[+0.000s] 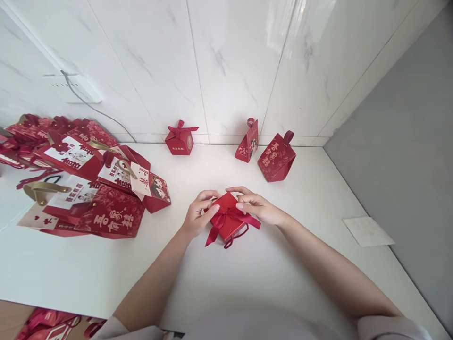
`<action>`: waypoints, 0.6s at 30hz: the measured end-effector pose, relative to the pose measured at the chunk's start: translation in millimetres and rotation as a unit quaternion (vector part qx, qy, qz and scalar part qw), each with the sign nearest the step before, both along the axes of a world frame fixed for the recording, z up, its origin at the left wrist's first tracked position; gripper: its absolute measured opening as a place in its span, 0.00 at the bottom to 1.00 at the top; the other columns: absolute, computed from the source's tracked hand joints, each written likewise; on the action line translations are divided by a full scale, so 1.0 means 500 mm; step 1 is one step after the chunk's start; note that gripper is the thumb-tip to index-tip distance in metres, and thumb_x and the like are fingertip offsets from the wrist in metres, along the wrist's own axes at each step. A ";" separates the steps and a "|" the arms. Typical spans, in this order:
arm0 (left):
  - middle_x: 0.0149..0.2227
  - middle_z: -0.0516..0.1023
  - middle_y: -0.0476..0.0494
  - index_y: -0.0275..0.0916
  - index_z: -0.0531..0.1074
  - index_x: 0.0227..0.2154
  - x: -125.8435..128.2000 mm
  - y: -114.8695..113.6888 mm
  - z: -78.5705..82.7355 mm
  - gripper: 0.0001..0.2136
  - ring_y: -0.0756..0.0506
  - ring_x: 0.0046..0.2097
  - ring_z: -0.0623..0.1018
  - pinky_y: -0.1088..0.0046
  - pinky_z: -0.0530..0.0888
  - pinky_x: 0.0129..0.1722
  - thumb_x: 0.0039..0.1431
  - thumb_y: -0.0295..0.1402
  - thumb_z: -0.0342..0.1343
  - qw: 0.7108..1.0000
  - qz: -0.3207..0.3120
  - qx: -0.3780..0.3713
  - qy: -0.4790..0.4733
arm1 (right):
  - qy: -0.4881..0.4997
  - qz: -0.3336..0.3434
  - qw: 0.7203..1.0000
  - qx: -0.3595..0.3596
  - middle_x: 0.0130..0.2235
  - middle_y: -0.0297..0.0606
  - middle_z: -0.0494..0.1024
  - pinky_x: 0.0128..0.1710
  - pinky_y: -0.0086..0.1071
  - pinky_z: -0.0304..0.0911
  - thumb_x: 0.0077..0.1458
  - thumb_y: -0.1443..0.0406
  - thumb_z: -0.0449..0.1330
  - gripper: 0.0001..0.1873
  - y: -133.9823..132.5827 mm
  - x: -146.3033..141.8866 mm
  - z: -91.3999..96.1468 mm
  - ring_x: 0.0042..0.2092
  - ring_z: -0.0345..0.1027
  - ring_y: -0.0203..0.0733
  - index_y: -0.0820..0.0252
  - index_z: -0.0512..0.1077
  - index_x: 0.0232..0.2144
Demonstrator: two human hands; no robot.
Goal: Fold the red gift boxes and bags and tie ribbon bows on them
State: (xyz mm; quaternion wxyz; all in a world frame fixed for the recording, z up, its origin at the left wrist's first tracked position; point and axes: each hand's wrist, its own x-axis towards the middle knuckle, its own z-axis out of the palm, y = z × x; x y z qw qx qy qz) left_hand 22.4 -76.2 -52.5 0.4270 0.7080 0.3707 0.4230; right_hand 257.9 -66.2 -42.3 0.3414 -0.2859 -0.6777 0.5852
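A small red gift box (pixel 228 222) with a red ribbon lies on the white table (pixel 247 269) in front of me. My left hand (pixel 198 215) grips its left side, fingers curled, thumb pressed on the ribbon near the top. On the box's right side my right hand (pixel 256 208) pinches the ribbon over the top. Ribbon ends trail off the box's front and right.
A heap of flat red paper bags and boxes (pixel 88 189) covers the table's left. By the marble wall stand a tied red box (pixel 180 139) and two red pouch boxes (pixel 247 141) (pixel 276 158). A white paper (pixel 368 231) lies at the right edge.
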 end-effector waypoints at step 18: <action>0.37 0.68 0.44 0.37 0.59 0.17 0.003 0.000 -0.008 0.15 0.46 0.49 0.71 0.61 0.68 0.54 0.59 0.26 0.52 0.984 0.073 0.155 0.044 | 0.005 0.009 0.998 0.063 0.59 0.41 0.62 0.64 0.42 0.43 0.63 0.58 0.54 0.19 -0.004 0.010 0.005 0.67 0.40 0.45 0.59 0.64 0.22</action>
